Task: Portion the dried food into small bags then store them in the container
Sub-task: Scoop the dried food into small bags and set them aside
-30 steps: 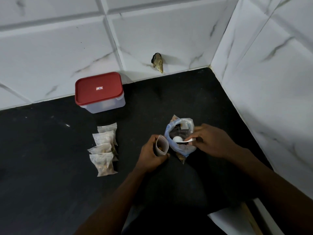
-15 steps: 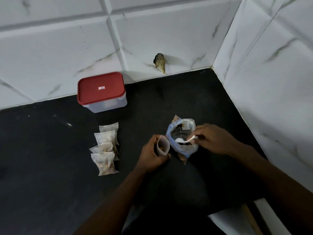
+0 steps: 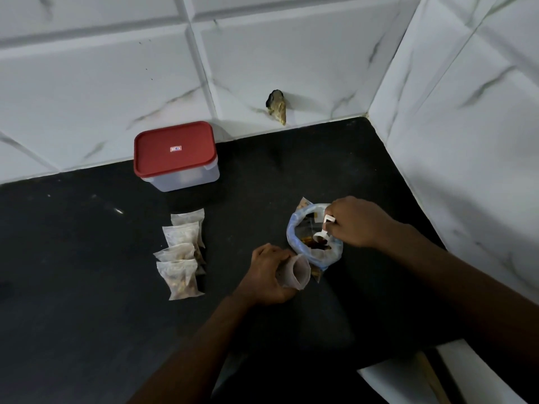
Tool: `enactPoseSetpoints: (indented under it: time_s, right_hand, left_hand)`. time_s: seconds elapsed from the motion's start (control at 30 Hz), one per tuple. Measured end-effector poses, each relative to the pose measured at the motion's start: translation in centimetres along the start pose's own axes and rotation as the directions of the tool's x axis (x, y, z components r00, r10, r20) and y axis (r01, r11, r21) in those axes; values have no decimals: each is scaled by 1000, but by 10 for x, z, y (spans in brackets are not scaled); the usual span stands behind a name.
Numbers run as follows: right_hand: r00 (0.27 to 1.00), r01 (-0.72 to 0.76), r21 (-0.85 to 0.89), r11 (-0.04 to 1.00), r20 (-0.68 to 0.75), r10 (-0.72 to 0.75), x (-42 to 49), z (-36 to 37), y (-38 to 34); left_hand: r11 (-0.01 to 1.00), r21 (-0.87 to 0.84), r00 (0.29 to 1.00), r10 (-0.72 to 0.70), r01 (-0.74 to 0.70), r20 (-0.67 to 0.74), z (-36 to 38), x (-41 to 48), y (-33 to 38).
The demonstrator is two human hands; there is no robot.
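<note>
The big bag [image 3: 332, 255] of dried food stands open on the black bench [image 3: 87, 287], and the right grip [image 3: 358, 223] pinches a white scoop [image 3: 324, 228] whose bowl dips into it. Just beside it, the left grip [image 3: 268, 275] is curled round an open small bag [image 3: 296, 272]. Four filled bags [image 3: 180, 252] lie overlapping farther left, with the red-lidded container [image 3: 175, 154] behind them, near the wall.
</note>
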State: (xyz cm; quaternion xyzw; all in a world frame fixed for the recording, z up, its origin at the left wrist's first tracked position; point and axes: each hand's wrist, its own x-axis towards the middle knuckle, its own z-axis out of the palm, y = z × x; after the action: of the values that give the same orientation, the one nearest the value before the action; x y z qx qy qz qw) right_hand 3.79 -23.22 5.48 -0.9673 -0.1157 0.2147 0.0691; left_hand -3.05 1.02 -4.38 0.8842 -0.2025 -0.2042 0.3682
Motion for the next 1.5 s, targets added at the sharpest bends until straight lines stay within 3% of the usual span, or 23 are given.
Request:
enactPoseSetpoints:
  time_s: [0.07, 0.2, 0.3, 0.33, 0.5, 0.7, 0.93, 1.1, 1.37, 1.5]
  right_hand:
    - [998, -20, 2, 1000, 53, 20, 4, 0, -2]
    - [979, -180, 297, 938, 145, 142, 0, 7, -2]
    - [936, -351, 624, 698, 213, 281, -3, 18, 1]
    - [927, -373, 631, 680, 237, 290, -3, 23, 4]
    - [857, -491, 780, 387, 353, 376, -18, 34, 16]
    - [869, -418, 836, 355, 254, 426, -27, 46, -4]
    - [842, -500, 807, 315, 367, 395, -25, 41, -7]
    - [811, -534, 824, 188, 437, 388, -25, 41, 0]
    - [823, -501, 849, 169, 406, 398, -22, 46, -6]
    - [812, -499, 862, 90, 429, 395, -24, 52, -5]
  left_hand:
    - [1000, 18, 1000, 22, -22, 19, 1, 1, -1]
    - [999, 9, 999, 45, -45, -11, 4, -1, -1]
    - [998, -13, 997, 63, -64, -39, 6, -2, -1]
    - [998, -19, 997, 59, -60, -39, 6, -2, -1]
    - [999, -33, 999, 34, -34, -13, 2, 0, 1]
    - [999, -51, 1000, 16, -16, -7, -3, 0, 0]
    - [997, -2, 997, 74, -74, 33, 0, -2, -3]
    - [995, -88, 996, 36, -43, -85, -3, -6, -8]
    - [998, -63, 997, 16, -21, -79, -3, -5, -12]
    - [998, -52, 995, 38, -42, -89, -3, -5, -13]
